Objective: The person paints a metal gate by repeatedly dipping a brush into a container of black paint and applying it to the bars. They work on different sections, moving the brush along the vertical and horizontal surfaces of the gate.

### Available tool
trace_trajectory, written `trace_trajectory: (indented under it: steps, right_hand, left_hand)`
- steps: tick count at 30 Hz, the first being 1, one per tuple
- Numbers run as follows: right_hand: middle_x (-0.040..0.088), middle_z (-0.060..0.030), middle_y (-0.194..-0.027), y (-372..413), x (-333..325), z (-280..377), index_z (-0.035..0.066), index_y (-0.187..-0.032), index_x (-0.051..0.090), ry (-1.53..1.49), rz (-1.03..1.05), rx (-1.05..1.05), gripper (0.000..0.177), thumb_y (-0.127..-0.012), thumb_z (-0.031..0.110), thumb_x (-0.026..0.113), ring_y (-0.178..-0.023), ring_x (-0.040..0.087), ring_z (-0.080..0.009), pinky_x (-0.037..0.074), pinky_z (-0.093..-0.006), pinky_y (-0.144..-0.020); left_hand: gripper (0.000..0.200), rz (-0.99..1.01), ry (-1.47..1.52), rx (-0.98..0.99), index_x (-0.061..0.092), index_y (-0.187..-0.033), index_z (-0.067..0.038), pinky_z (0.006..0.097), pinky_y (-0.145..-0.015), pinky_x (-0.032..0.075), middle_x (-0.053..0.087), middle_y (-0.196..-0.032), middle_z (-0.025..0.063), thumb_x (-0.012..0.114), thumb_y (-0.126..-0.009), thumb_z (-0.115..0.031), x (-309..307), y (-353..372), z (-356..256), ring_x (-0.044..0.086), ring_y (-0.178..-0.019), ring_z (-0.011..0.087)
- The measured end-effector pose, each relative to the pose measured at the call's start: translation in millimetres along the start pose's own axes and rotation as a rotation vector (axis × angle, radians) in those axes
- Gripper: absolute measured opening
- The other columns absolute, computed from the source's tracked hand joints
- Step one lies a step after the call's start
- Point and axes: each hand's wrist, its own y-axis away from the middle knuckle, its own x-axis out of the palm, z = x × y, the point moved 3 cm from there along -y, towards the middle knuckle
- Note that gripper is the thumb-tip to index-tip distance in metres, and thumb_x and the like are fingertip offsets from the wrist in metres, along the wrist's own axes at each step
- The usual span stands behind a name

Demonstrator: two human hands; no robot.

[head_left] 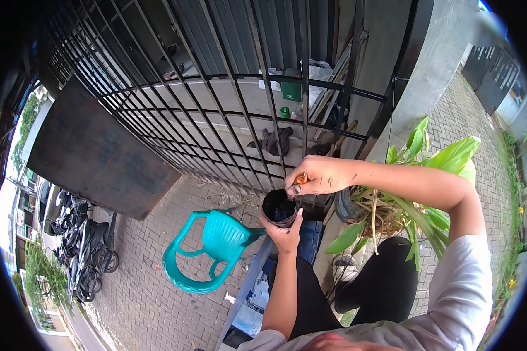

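Note:
My left hand point(284, 235) is wrapped round a small cup point(280, 217) whose inside is coated with black paint. Just above its right rim, my right hand point(317, 176) grips a paintbrush point(301, 179) by its orange handle, the end of which points up towards me. The bristles are hidden behind my fingers and the cup. Black smears mark the fingers of both hands. Close in front of the hands stands a black metal bar fence point(234, 111).
Left of my arms is a turquoise plastic chair point(222, 234) on brick paving. A potted leafy plant point(386, 213) hangs or stands under my right forearm. Beneath my hands lies a blue paint-marked surface point(257, 292). Motorbikes point(85, 245) are parked far left, beyond a dark metal panel point(99, 146).

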Motion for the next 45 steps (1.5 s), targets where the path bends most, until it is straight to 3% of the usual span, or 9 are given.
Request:
trace_trajectory:
  steps: [1,4,8,12,18,24,31,38,45]
  right_hand:
    - [0.075,-0.0151,-0.092,1,3,2,-0.001,-0.110,0.072,-0.071,0.001,0.087,0.027,-0.104,0.023,0.064,-0.079,0.069,-0.0252,0.054,-0.0360,-0.077]
    - [0.075,-0.0143,-0.091,5,1,17,-0.002,-0.111,0.072,0.198,0.006,0.034,0.027,-0.103,0.022,0.064,-0.078,0.069,-0.0245,0.054,-0.0376,-0.077]
    - [0.076,-0.0132,-0.088,0,-25,5,-0.001,-0.100,0.069,-0.523,-0.362,0.115,0.020,-0.100,0.017,0.061,-0.073,0.072,-0.0192,0.054,-0.0284,-0.057]
    - [0.074,-0.0158,-0.090,5,-89,8,0.001,-0.098,0.067,-0.771,-0.783,-0.004,0.017,-0.102,0.016,0.060,-0.068,0.072,-0.0188,0.051,-0.0255,-0.052]
    - [0.074,-0.0094,-0.096,-17,-169,12,-0.001,-0.105,0.070,-0.324,-1.287,-0.380,0.027,-0.106,0.024,0.061,-0.066,0.067,-0.0127,0.050,-0.0245,-0.059]
    - [0.063,-0.0005,-0.080,-52,-186,8,0.002,-0.112,0.072,-0.042,-1.295,-0.277,0.026,-0.105,0.026,0.066,-0.065,0.057,-0.0080,0.053,-0.0260,-0.062]
    - [0.057,-0.0011,-0.071,-44,-172,-28,0.002,-0.112,0.071,0.043,-1.039,-0.053,0.030,-0.106,0.031,0.065,-0.060,0.055,-0.0086,0.049,-0.0275,-0.058]
    - [0.058,-0.0018,-0.070,-56,-195,14,0.003,-0.114,0.071,0.146,-1.217,-0.303,0.031,-0.106,0.032,0.064,-0.061,0.059,-0.0083,0.050,-0.0260,-0.059]
    - [0.058,-0.0063,-0.065,-43,-155,-58,0.001,-0.109,0.071,0.203,-0.969,0.067,0.027,-0.105,0.027,0.064,-0.056,0.052,-0.0142,0.047,-0.0330,-0.058]
  left_hand:
    - [0.091,0.019,-0.036,0.031,0.031,-0.147,0.008,0.0391,-0.106,0.048,0.048,-0.137,0.0198,0.089,-0.077,0.000,0,-1,-1,0.054,-0.125,0.0266]
    - [0.090,0.024,-0.009,0.022,0.032,-0.147,0.007,0.0384,-0.106,0.049,0.048,-0.137,0.0189,0.088,-0.077,0.001,1,-1,0,0.055,-0.125,0.0260]
    - [0.089,0.005,0.054,-0.028,0.032,-0.147,0.007,0.0382,-0.106,0.048,0.048,-0.137,0.0187,0.088,-0.078,0.002,4,1,-1,0.055,-0.125,0.0259]
    - [0.090,-0.079,0.102,-0.049,0.034,-0.144,0.010,0.0377,-0.102,0.048,0.052,-0.132,0.0203,0.091,-0.076,-0.005,-2,2,7,0.057,-0.120,0.0262]
    - [0.090,-0.072,0.049,-0.030,0.033,-0.145,0.011,0.0381,-0.106,0.046,0.051,-0.133,0.0203,0.090,-0.077,-0.004,-1,3,9,0.056,-0.122,0.0260]
    - [0.089,-0.068,0.052,-0.046,0.033,-0.144,0.012,0.0386,-0.106,0.046,0.051,-0.133,0.0202,0.090,-0.077,-0.004,1,3,5,0.056,-0.121,0.0260]
    - [0.080,-0.093,0.091,-0.046,0.039,-0.138,0.008,0.0354,-0.100,0.049,0.052,-0.129,0.0182,0.090,-0.078,-0.004,1,-3,-7,0.057,-0.117,0.0242]
    - [0.078,-0.094,0.093,-0.062,0.040,-0.137,0.007,0.0362,-0.102,0.048,0.053,-0.129,0.0179,0.090,-0.078,-0.005,2,-2,-2,0.057,-0.117,0.0241]
    - [0.080,-0.098,0.087,-0.048,0.039,-0.138,0.006,0.0371,-0.103,0.047,0.053,-0.130,0.0177,0.090,-0.079,-0.006,0,-2,-1,0.056,-0.119,0.0250]
